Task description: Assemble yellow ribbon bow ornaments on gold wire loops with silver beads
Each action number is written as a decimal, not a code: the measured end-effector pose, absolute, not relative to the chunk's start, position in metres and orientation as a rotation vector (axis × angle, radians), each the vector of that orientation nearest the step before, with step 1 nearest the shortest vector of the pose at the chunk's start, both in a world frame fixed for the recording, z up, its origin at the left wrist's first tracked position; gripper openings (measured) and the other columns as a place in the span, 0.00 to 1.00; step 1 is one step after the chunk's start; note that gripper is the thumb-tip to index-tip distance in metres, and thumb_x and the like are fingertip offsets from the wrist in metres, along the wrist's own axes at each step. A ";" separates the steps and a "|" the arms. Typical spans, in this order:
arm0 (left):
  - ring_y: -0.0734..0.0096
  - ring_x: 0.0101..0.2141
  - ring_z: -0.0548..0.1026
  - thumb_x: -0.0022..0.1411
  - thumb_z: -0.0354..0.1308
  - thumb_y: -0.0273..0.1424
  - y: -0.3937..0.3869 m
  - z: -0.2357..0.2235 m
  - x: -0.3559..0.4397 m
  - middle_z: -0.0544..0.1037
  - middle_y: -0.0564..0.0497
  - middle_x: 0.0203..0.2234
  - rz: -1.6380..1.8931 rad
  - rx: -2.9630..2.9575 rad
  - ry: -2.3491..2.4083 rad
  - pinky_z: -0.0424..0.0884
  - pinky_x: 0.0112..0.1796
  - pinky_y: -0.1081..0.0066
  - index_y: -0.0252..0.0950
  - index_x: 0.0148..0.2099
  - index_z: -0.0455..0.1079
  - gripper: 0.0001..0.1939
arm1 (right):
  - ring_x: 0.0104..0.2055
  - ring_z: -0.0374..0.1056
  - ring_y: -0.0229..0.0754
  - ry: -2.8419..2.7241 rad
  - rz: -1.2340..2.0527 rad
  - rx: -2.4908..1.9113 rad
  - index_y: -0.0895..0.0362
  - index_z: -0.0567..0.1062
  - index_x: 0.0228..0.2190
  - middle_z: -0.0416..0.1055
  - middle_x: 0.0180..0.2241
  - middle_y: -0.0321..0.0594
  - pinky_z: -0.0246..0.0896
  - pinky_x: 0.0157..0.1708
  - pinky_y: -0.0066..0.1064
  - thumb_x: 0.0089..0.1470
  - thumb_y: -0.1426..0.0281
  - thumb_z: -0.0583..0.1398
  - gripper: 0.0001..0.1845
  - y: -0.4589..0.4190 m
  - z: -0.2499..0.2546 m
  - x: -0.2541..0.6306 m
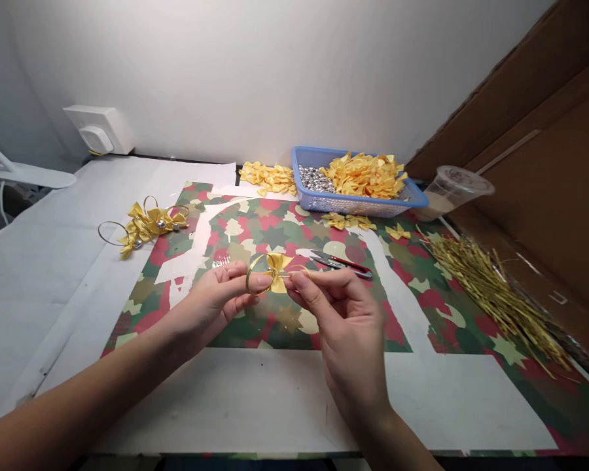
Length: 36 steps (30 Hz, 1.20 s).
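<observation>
In my left hand [218, 294] I pinch one yellow bow [277, 263] with its gold loop [248, 276]; my right hand [356, 327] pinches its thin wire [285, 276]. This one seems half made. About three looped bows [144, 226] at left look finished; uncountable loose bows [366, 176], unlooped, fill one blue basket [353, 208].
</observation>
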<state>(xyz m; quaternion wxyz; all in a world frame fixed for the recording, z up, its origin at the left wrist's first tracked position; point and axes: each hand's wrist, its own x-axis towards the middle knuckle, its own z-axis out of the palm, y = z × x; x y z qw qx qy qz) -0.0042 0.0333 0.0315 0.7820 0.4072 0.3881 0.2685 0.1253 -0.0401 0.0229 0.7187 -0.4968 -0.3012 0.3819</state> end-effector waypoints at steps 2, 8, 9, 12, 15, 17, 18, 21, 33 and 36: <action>0.80 0.25 0.56 0.43 0.70 0.31 0.033 0.032 -0.004 0.51 0.59 0.21 0.590 0.874 0.831 0.64 0.27 0.83 0.37 0.21 0.49 0.27 | 0.32 0.77 0.33 -0.650 0.866 -1.095 0.56 0.76 0.25 0.79 0.25 0.29 0.74 0.34 0.20 0.47 0.72 0.67 0.04 -0.040 0.023 0.125; 0.80 0.24 0.57 0.43 0.70 0.30 0.033 0.033 -0.002 0.54 0.59 0.20 0.618 0.857 0.813 0.63 0.25 0.83 0.36 0.20 0.52 0.24 | 0.31 0.76 0.31 -0.574 0.980 -1.045 0.55 0.76 0.24 0.78 0.25 0.29 0.73 0.35 0.18 0.46 0.72 0.68 0.05 -0.038 0.021 0.127; 0.80 0.24 0.58 0.43 0.70 0.30 0.033 0.034 -0.002 0.54 0.59 0.20 0.623 0.854 0.811 0.63 0.25 0.83 0.35 0.20 0.53 0.24 | 0.31 0.76 0.31 -0.552 1.016 -1.034 0.55 0.76 0.23 0.78 0.25 0.29 0.73 0.35 0.19 0.45 0.71 0.68 0.05 -0.038 0.021 0.128; 0.80 0.25 0.59 0.43 0.70 0.29 0.032 0.034 -0.002 0.55 0.59 0.20 0.630 0.851 0.806 0.64 0.26 0.83 0.35 0.19 0.54 0.23 | 0.32 0.76 0.32 -0.474 1.116 -1.015 0.55 0.77 0.23 0.78 0.26 0.30 0.73 0.35 0.20 0.43 0.70 0.69 0.06 -0.035 0.020 0.130; 0.80 0.24 0.58 0.42 0.70 0.30 0.032 0.034 -0.002 0.55 0.59 0.20 0.636 0.849 0.814 0.64 0.26 0.82 0.35 0.19 0.54 0.23 | 0.31 0.76 0.33 -0.405 1.176 -1.009 0.56 0.77 0.22 0.77 0.25 0.31 0.74 0.36 0.23 0.39 0.70 0.71 0.08 -0.034 0.020 0.131; 0.80 0.24 0.58 0.41 0.71 0.30 0.032 0.034 -0.002 0.54 0.59 0.19 0.642 0.850 0.826 0.64 0.26 0.82 0.35 0.19 0.53 0.24 | 0.31 0.75 0.33 -0.366 1.215 -1.002 0.56 0.76 0.21 0.77 0.25 0.31 0.74 0.37 0.23 0.38 0.69 0.71 0.09 -0.033 0.021 0.131; 0.80 0.24 0.58 0.41 0.71 0.30 0.031 0.033 -0.002 0.54 0.59 0.19 0.643 0.852 0.833 0.63 0.26 0.82 0.35 0.19 0.52 0.25 | 0.31 0.75 0.33 -0.347 1.236 -0.996 0.56 0.76 0.21 0.77 0.25 0.30 0.74 0.37 0.23 0.37 0.69 0.72 0.10 -0.033 0.021 0.130; 0.80 0.24 0.57 0.40 0.70 0.30 0.031 0.032 -0.001 0.52 0.59 0.19 0.646 0.856 0.855 0.63 0.26 0.81 0.36 0.19 0.51 0.26 | 0.32 0.74 0.31 -0.278 1.296 -0.970 0.55 0.76 0.20 0.76 0.26 0.29 0.73 0.37 0.20 0.35 0.69 0.72 0.11 -0.032 0.020 0.131; 0.80 0.24 0.54 0.41 0.70 0.32 0.030 0.029 -0.001 0.49 0.59 0.21 0.648 0.854 0.884 0.62 0.25 0.83 0.37 0.20 0.47 0.28 | 0.32 0.73 0.30 -0.155 1.341 -0.929 0.56 0.75 0.19 0.74 0.26 0.27 0.71 0.35 0.17 0.31 0.71 0.73 0.12 -0.030 0.018 0.129; 0.80 0.25 0.55 0.40 0.70 0.32 0.030 0.029 0.000 0.50 0.59 0.21 0.655 0.848 0.886 0.63 0.26 0.83 0.36 0.20 0.48 0.28 | 0.32 0.73 0.30 -0.172 1.323 -0.950 0.56 0.75 0.20 0.73 0.26 0.27 0.72 0.37 0.19 0.33 0.71 0.73 0.12 -0.030 0.017 0.128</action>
